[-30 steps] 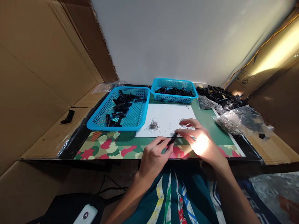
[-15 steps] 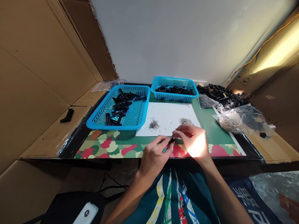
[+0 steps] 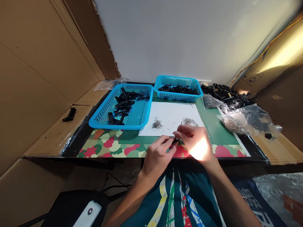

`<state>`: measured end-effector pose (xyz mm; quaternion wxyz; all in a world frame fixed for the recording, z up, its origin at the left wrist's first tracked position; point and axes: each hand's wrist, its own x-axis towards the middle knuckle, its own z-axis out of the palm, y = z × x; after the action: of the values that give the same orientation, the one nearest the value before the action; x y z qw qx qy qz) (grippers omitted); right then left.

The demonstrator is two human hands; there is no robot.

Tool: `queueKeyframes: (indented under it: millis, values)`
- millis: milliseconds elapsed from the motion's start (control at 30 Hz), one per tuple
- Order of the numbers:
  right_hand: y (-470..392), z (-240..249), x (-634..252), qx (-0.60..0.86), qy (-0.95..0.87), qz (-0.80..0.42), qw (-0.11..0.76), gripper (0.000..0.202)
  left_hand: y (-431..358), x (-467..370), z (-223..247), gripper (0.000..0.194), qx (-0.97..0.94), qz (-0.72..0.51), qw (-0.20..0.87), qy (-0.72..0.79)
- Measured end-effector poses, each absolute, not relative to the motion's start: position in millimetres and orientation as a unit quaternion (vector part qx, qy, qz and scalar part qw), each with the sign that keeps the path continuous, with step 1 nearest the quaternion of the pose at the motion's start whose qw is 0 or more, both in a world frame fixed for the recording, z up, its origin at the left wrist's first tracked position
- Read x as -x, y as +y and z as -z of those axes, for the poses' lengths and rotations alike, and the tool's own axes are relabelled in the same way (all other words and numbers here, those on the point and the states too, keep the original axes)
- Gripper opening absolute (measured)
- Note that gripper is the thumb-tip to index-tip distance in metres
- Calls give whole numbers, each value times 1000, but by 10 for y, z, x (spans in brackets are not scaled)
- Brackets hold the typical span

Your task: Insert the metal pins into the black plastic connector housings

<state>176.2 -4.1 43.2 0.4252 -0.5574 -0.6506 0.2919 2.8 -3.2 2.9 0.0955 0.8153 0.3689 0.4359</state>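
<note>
My left hand [image 3: 159, 153] is closed on a small black part [image 3: 174, 141] at the table's front edge. Fingers of my right hand [image 3: 193, 140] pinch a thin, tweezer-like tool [image 3: 181, 125], its lower end close to the black part and partly hidden by the fingers. Both hands nearly touch. Beyond them lies a white sheet [image 3: 174, 110] with a left pile of tiny metal pieces [image 3: 157, 124] and a right pile of metal pieces [image 3: 189, 121]. Several tiny pieces lie loose between the piles.
Black parts fill portions of a large blue basket [image 3: 144, 118] at left and a smaller blue basket [image 3: 176, 97] behind. At right are a black heap [image 3: 224, 94] and plastic bags [image 3: 251, 118]. One black part [image 3: 69, 114] rests on cardboard at left.
The view has shifted slightly. The thin tool in my right hand now stands more upright. My left hand keeps its hold on the black part.
</note>
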Motion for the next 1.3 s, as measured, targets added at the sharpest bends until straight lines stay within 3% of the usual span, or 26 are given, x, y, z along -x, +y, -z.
queueKeyframes:
  millis: [300,400,467,533,667,800,1133,1300]
  values:
    - [-13,-502,-1699,556,-685,-262,392,28,-31,-10,-35,13,-816,-429,106,373]
    - [-16,-438,-1705,554,-612,-275,493,19,-23,-8,-55,14,-809,-437,111,377]
    - [-26,-392,-1787,549,-533,-253,592,19,-21,-13,-69,14,-801,-443,126,384]
    - [-45,-361,-1954,561,-494,-209,630,24,-22,-21,-78,13,-788,-449,149,392]
    - [-106,-321,-2419,665,-539,-152,493,29,-22,-25,-84,11,-756,-460,212,414]
    - [-139,-282,-2684,686,-583,-216,378,25,-7,1,-92,14,-730,-455,252,444]
    - [-20,-243,-2590,665,-580,-269,385,16,21,45,-87,19,-740,-416,262,459]
    - [-50,-278,-2549,660,-566,-251,426,19,33,35,-58,18,-768,-431,196,432]
